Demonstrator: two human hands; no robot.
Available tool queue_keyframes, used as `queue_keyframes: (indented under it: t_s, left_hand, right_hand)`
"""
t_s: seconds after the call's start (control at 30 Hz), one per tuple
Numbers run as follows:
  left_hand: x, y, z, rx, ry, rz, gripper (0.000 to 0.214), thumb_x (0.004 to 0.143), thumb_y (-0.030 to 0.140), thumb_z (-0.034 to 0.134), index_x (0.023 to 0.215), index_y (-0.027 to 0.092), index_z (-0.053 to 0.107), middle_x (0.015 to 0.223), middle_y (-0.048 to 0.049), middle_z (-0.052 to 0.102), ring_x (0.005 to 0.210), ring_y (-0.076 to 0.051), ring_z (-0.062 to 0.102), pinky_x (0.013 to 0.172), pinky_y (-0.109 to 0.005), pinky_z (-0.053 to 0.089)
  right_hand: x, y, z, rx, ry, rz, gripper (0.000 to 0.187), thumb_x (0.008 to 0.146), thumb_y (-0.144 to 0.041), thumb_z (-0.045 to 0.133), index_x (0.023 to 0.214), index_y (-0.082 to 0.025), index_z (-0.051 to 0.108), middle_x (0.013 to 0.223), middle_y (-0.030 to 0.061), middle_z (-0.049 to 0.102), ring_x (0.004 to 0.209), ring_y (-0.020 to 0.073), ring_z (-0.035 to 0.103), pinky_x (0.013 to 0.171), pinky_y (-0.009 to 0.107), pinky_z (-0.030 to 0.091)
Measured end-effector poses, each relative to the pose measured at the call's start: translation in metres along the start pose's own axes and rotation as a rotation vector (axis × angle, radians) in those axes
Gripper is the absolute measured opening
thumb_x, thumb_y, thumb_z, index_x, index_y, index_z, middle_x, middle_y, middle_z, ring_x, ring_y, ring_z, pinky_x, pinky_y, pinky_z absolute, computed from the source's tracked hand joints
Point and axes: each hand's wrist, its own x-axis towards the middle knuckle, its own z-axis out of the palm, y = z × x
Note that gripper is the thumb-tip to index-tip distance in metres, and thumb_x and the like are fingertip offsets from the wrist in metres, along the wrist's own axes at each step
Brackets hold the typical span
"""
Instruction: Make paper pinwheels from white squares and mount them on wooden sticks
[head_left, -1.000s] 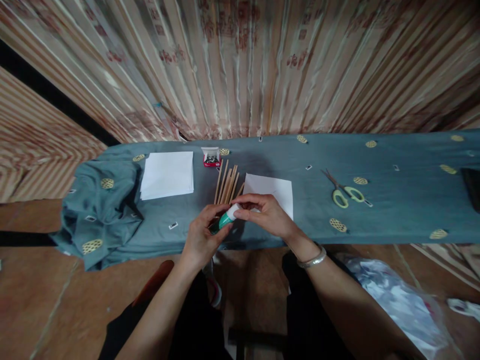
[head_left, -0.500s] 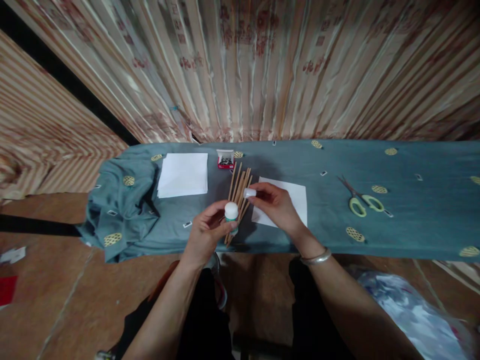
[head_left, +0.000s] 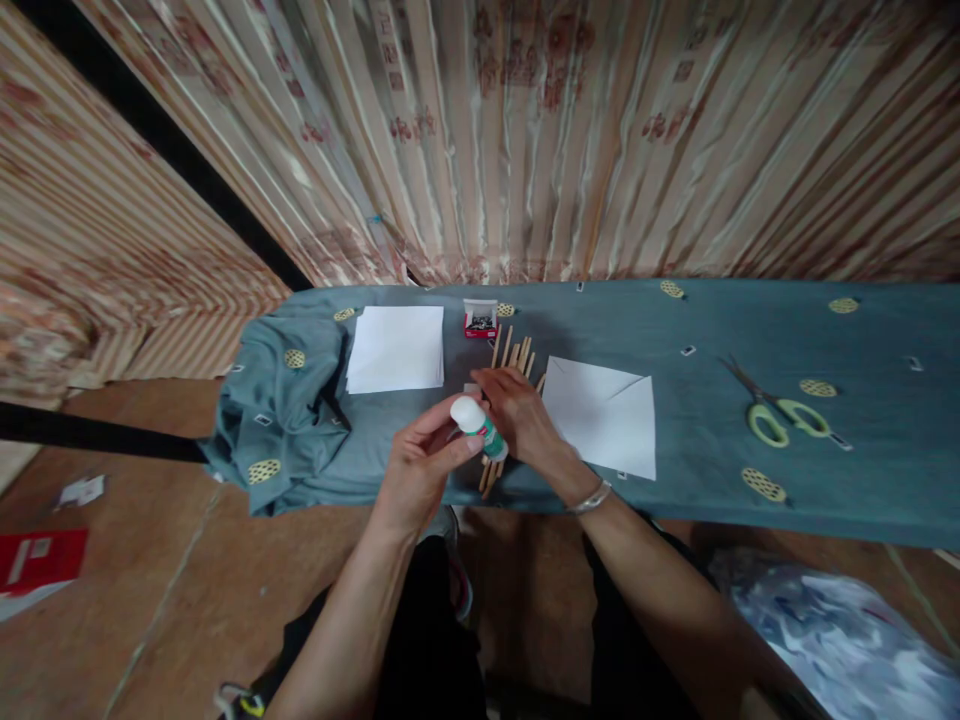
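My left hand (head_left: 420, 462) is closed around a small green glue stick (head_left: 480, 427) with its white top showing, held above the near edge of the table. My right hand (head_left: 517, 415) reaches left across a bundle of wooden sticks (head_left: 511, 355) lying on the blue-grey cloth (head_left: 697, 330); its fingertips rest near the sticks' middle, and what they hold, if anything, is hidden. A folded white sheet (head_left: 604, 415) lies just right of that hand. A silver bangle (head_left: 589, 498) sits on my right wrist.
A stack of white paper (head_left: 396, 347) lies at the left, a small red box of clips (head_left: 480, 318) behind the sticks, green-handled scissors (head_left: 780, 415) at the right. Bunched cloth (head_left: 281, 410) hangs off the left end. A plastic bag (head_left: 832, 620) lies on the floor.
The cap came off the glue stick in my right hand, which then moved left and down onto the sticks. My left hand tilted the glue stick. The view shifted left.
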Motion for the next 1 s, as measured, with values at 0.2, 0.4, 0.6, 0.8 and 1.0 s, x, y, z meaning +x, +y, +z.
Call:
queue_keyframes:
  t_s: [0.2,0.4,0.6,0.8,1.0]
  left_hand:
    - [-0.001,0.0,0.004,-0.043,-0.038,-0.024,0.036,0.058,0.021,0.085,0.093,0.021,0.076,0.101,-0.0046,0.075,0.098,-0.02,0.066,0.094,-0.033,0.047]
    - [-0.002,-0.003,0.024,-0.137,-0.075,-0.052,0.033,0.06,0.017,0.084,0.091,0.021,0.075,0.095,-0.0016,0.074,0.09,-0.016,0.065,0.088,-0.028,0.047]
    - [0.004,-0.019,0.051,-0.198,-0.142,-0.087,0.03,0.058,0.015,0.084,0.086,0.02,0.075,0.09,0.0005,0.072,0.082,-0.011,0.062,0.079,-0.022,0.048]
    - [0.009,-0.045,0.083,-0.228,-0.17,-0.123,0.033,0.053,0.016,0.086,0.083,0.02,0.074,0.08,0.0026,0.07,0.075,-0.011,0.061,0.075,-0.023,0.048]
    - [0.014,-0.058,0.101,-0.211,-0.195,-0.186,0.034,0.053,0.017,0.087,0.085,0.019,0.074,0.081,0.0008,0.071,0.075,-0.013,0.062,0.076,-0.026,0.048]
  right_hand:
    - [-0.019,0.0,-0.034,0.503,0.147,0.304,0.027,0.09,-0.036,0.056,0.107,-0.02,0.07,0.108,0.0099,0.071,0.103,0.0246,0.063,0.094,0.042,0.048]
    - [-0.05,-0.005,-0.07,1.267,-0.184,0.521,0.043,0.076,-0.055,0.069,0.104,-0.022,0.071,0.096,0.0041,0.075,0.089,0.0177,0.069,0.08,0.03,0.054]
    - [-0.075,-0.002,-0.09,1.515,-0.053,0.752,0.032,0.066,-0.039,0.083,0.089,-0.019,0.073,0.075,0.0016,0.074,0.06,0.0082,0.063,0.059,0.019,0.05]
    - [-0.09,0.013,-0.103,1.673,0.201,0.808,0.042,0.072,-0.06,0.071,0.084,-0.02,0.066,0.068,0.0005,0.068,0.058,0.0112,0.061,0.054,0.022,0.051]
    - [-0.097,0.03,-0.111,1.66,0.191,0.945,0.032,0.073,-0.049,0.073,0.084,-0.02,0.066,0.07,0.0002,0.07,0.057,0.0109,0.063,0.054,0.02,0.053]
